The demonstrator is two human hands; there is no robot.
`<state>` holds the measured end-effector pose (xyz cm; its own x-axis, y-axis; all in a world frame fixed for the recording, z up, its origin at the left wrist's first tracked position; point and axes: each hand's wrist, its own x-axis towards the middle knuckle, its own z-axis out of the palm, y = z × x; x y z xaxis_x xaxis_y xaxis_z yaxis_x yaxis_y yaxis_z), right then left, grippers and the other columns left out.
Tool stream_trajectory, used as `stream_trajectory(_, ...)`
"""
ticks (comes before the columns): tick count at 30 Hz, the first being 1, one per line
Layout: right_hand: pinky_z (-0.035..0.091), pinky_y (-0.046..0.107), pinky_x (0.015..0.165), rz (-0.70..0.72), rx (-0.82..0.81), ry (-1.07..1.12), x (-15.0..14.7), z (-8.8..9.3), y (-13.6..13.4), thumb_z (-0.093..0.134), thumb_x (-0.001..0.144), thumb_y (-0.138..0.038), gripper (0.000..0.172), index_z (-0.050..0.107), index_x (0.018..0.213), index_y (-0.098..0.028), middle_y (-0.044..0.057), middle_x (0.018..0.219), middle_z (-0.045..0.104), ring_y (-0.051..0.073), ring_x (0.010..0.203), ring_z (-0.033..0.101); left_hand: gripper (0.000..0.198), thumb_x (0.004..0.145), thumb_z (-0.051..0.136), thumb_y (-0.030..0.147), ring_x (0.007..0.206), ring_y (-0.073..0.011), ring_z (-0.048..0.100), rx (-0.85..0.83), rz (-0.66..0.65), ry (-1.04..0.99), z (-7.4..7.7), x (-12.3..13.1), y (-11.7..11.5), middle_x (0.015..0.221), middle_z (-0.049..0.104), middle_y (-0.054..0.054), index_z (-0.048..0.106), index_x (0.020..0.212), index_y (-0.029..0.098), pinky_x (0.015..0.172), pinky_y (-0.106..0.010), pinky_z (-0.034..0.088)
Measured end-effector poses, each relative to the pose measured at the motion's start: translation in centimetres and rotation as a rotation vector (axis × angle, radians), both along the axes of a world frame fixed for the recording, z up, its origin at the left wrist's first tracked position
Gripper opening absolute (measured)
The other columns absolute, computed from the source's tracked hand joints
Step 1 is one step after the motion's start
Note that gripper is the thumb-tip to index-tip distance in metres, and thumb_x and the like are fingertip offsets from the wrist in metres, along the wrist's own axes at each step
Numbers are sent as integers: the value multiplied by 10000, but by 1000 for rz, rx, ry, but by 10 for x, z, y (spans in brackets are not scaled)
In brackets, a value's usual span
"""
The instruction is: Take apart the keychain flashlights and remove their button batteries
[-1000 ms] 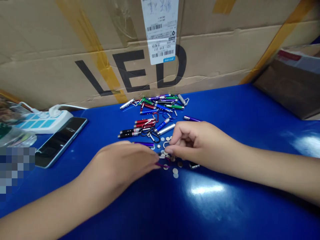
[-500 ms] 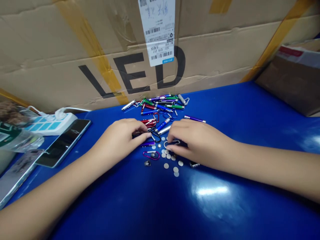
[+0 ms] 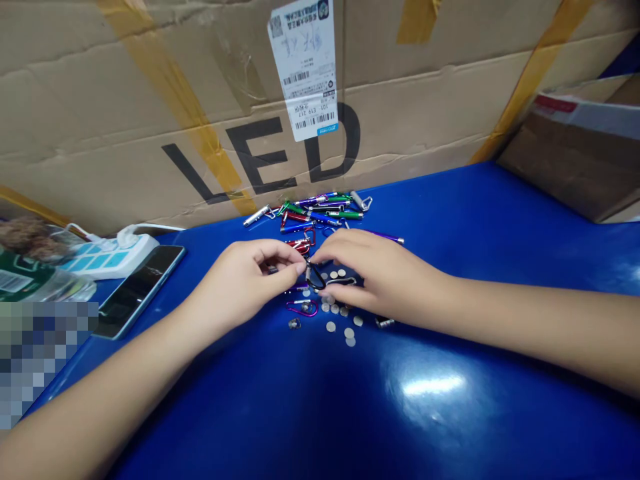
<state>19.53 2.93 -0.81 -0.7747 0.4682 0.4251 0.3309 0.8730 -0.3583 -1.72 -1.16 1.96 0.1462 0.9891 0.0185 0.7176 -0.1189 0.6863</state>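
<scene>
My left hand [image 3: 253,273] is closed in a pinch at the end of a black carabiner clip [image 3: 316,277]; whatever else lies in its palm is mostly hidden. Close by on the right, my right hand [image 3: 373,270] has thumb and forefinger apart, one at each end of that clip. I cannot tell how firmly they touch it. A silver carabiner [image 3: 342,281] lies under the right fingers. Below the hands are a purple carabiner [image 3: 303,308], a small metal piece [image 3: 295,324], a short metal cylinder [image 3: 385,322] and several button cells [image 3: 349,333].
Several coloured pen-sized flashlights [image 3: 325,217] with clips lie piled against a big cardboard box [image 3: 125,160]. A phone [image 3: 143,287], a power strip [image 3: 120,256] and a plastic bottle [image 3: 55,283] occupy the left. Another carton [image 3: 555,160] stands on the blue table [image 3: 350,413] at right.
My right hand has moved left from over the silver carabiner to the black one. My left hand keeps its pinch, and the black clip now stands out between both hands. The view has shifted slightly.
</scene>
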Motion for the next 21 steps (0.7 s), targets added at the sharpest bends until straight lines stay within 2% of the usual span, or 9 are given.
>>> stream_trajectory(3, 484, 320, 870, 90, 23, 111, 1, 1, -1, 528, 914, -219, 170, 616, 1035, -137, 100, 1048, 659, 182, 993, 594, 212, 791, 684, 377, 712, -148, 664, -137, 3, -232, -1, 7, -9, 802, 732, -21, 679, 865, 177, 633, -230, 502)
stream_trajectory(5, 492, 305, 846, 123, 60, 147, 2, 1, -3, 439, 955, -213, 197, 623, 961, -143, 94, 984, 671, 166, 948, 608, 201, 804, 683, 362, 707, -147, 682, -239, -1, -370, -2, 12, -13, 781, 736, -28, 655, 869, 174, 613, -217, 513)
stream_trajectory(8, 497, 292, 810, 105, 94, 140, 2, 1, -7, 389, 973, -219, 244, 620, 939, -148, 86, 943, 684, 162, 913, 625, 170, 830, 669, 332, 669, -126, 680, -300, -3, -520, -2, 17, -18, 727, 719, -17, 618, 880, 177, 570, -187, 509)
stream_trajectory(11, 484, 278, 775, 36, 53, 89, 0, 3, -12, 396, 968, -217, 235, 617, 918, -156, 75, 927, 694, 165, 880, 635, 181, 808, 696, 279, 655, -104, 661, -330, -2, -618, -4, 18, -21, 723, 688, 9, 594, 926, 187, 542, -165, 505)
stream_trajectory(14, 451, 252, 722, -29, -47, 83, -3, 7, -16, 471, 938, -209, 156, 606, 868, -174, 39, 881, 695, 151, 823, 628, 270, 749, 758, 233, 653, -87, 651, -347, 10, -649, -8, 17, -23, 733, 667, 35, 576, 945, 193, 549, -151, 515)
stream_trajectory(16, 427, 226, 667, -54, -166, 121, -5, 9, -18, 523, 903, -177, 96, 583, 828, -179, 10, 827, 679, 126, 756, 609, 291, 727, 780, 221, 650, -80, 655, -281, 26, -617, -9, 17, -24, 737, 676, 39, 582, 937, 188, 569, -145, 525)
stream_trajectory(21, 405, 211, 570, -78, -492, 176, -5, 11, -20, 538, 892, -201, 125, 524, 768, -189, -37, 678, 606, 93, 616, 568, 255, 704, 795, 208, 714, -89, 681, -124, 49, -564, -9, 17, -22, 791, 717, 20, 623, 888, 170, 641, -138, 552)
